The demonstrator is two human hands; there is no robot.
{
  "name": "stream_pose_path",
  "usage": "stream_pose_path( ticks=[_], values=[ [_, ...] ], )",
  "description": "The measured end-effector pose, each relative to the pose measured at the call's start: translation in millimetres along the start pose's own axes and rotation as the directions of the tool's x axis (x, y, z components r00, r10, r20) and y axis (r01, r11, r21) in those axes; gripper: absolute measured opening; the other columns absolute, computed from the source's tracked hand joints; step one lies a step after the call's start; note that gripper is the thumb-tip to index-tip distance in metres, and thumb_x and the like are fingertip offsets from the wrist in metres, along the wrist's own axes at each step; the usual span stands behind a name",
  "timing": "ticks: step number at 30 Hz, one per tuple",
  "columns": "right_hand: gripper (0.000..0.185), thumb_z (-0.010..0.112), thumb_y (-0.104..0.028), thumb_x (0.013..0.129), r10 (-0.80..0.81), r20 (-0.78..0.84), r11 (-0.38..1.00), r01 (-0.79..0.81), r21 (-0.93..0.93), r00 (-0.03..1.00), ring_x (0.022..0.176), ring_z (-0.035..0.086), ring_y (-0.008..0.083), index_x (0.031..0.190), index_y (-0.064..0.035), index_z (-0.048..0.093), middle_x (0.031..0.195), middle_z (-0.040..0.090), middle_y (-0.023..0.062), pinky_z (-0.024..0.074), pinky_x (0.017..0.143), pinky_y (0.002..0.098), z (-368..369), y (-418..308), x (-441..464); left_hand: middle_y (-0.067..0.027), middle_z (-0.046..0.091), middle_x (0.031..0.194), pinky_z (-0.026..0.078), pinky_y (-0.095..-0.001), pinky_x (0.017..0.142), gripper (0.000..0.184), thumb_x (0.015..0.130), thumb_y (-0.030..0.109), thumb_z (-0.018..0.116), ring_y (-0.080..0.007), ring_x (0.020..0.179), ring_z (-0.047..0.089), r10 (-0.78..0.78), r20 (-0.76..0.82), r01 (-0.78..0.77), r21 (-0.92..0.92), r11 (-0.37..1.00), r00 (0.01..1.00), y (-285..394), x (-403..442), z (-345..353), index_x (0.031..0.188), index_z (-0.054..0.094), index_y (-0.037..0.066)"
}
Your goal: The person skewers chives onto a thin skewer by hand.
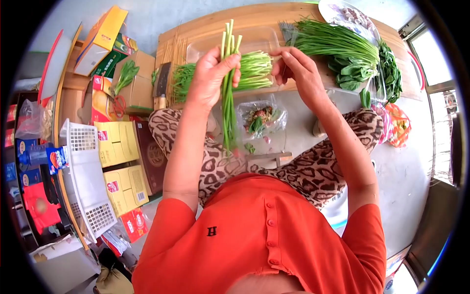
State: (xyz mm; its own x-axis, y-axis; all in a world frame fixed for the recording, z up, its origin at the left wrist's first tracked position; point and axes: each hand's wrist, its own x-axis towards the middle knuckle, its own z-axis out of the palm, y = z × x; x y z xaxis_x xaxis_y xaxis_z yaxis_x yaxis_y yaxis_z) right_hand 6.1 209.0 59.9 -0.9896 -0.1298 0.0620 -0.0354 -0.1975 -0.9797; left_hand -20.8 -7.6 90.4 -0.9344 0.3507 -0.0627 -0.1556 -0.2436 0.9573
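Upright in my left hand (215, 73) is a small bunch of Chinese chives (228, 103), fingers wrapped round it, pale cut ends up and green leaves hanging down. My right hand (296, 71) is raised to the right of it, thumb and fingers drawn together; whatever may be between them is too small to make out. Behind and between the hands, a pile of cut chives (254, 71) lies by a clear plastic tray (264, 36), pale ends toward my right hand. A cleaver (162, 81) and thin wooden skewers (177, 51) lie to the left.
Long chives (328, 41) and leafy greens (350, 71) cover the table's right side, near a plate (338, 12) of meat pieces. Below the table edge sits a plastic bag (264, 117) of scraps. Boxes (120, 142) and a white basket (88, 171) crowd the left.
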Motion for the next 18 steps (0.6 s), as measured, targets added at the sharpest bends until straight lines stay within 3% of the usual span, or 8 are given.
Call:
stream_pose_path(
  ticks=[3,6,8,11,15,17,18],
  values=[
    [0.024,0.043,-0.02,0.097,0.096,0.038,0.99,-0.099,0.096,0.995,0.051,0.033,0.0027,0.105,-0.0032,0.058,0.065,0.049,-0.0031,0.0248,0.046,0.0177,23,-16,-1,-0.0027,0.057,0.076,0.042,-0.025,0.051,0.021,0.086,0.018,0.065,-0.0132,0.058,0.052,-0.052,-0.003,0.052,-0.028,0.998,0.999,-23,-12,9,0.099,0.056,0.004],
    [0.018,0.051,-0.02,0.095,0.082,0.048,0.995,-0.084,0.051,0.995,0.051,0.033,0.0016,0.102,-0.0048,0.059,0.063,0.047,-0.0045,0.0238,0.046,0.017,28,-2,5,-0.0017,0.056,0.075,0.041,-0.0238,0.052,0.019,0.086,0.019,0.064,-0.0126,0.058,0.053,-0.081,0.033,0.083,-0.068,0.994,0.996,-32,-18,17,0.098,0.056,0.007],
    [0.012,0.061,-0.017,0.089,0.083,0.046,0.987,-0.089,0.131,0.995,0.054,0.039,0.002,0.091,-0.0048,0.06,0.063,0.049,-0.0042,0.0293,0.047,0.0182,29,4,4,-0.0015,0.056,0.075,0.041,-0.0236,0.052,0.018,0.087,0.019,0.064,-0.0124,0.058,0.053,-0.079,0.034,0.081,-0.06,0.995,0.996,-35,-20,22,0.098,0.056,0.007],
    [0.01,0.062,-0.015,0.088,0.099,0.037,0.983,-0.103,0.151,0.994,0.053,0.038,0.002,0.088,-0.005,0.059,0.062,0.049,-0.0043,0.0288,0.047,0.0181,22,13,-2,-0.0016,0.057,0.076,0.042,-0.024,0.053,0.017,0.089,0.019,0.061,-0.0125,0.06,0.054,-0.12,0.025,0.121,-0.031,0.992,0.992,-50,-21,23,0.099,0.056,0.006],
    [0.01,0.062,-0.016,0.088,0.139,-0.006,0.98,-0.136,0.148,0.99,0.051,0.038,0.0015,0.085,-0.0068,0.059,0.061,0.05,-0.0047,0.027,0.045,0.0175,7,24,-8,-0.0034,0.059,0.077,0.045,-0.0254,0.056,0.018,0.093,0.022,0.055,-0.0151,0.065,0.058,-0.155,-0.11,0.142,-0.116,0.983,0.982,-72,-17,22,0.098,0.057,0.004],
    [0.01,0.063,-0.016,0.087,0.155,-0.028,0.975,-0.149,0.164,0.987,0.051,0.038,0.0012,0.084,-0.0076,0.058,0.061,0.05,-0.0048,0.0266,0.045,0.0172,1,26,-10,-0.0034,0.057,0.075,0.045,-0.0264,0.056,0.019,0.093,0.022,0.054,-0.0156,0.063,0.056,0.032,-0.209,-0.042,-0.045,0.998,0.977,-87,-12,12,0.095,0.057,0.003],
    [0.011,0.063,-0.016,0.088,0.173,-0.014,0.975,-0.169,0.147,0.985,0.051,0.038,0.0012,0.083,-0.0077,0.058,0.061,0.05,-0.005,0.0269,0.045,0.0172,-3,28,-11,-0.0005,0.054,0.071,0.042,-0.0241,0.053,0.015,0.091,0.018,0.057,-0.0112,0.058,0.051,0.097,-0.272,-0.097,0.011,0.995,0.957,-88,-12,13,0.094,0.058,0.003]
  ],
)
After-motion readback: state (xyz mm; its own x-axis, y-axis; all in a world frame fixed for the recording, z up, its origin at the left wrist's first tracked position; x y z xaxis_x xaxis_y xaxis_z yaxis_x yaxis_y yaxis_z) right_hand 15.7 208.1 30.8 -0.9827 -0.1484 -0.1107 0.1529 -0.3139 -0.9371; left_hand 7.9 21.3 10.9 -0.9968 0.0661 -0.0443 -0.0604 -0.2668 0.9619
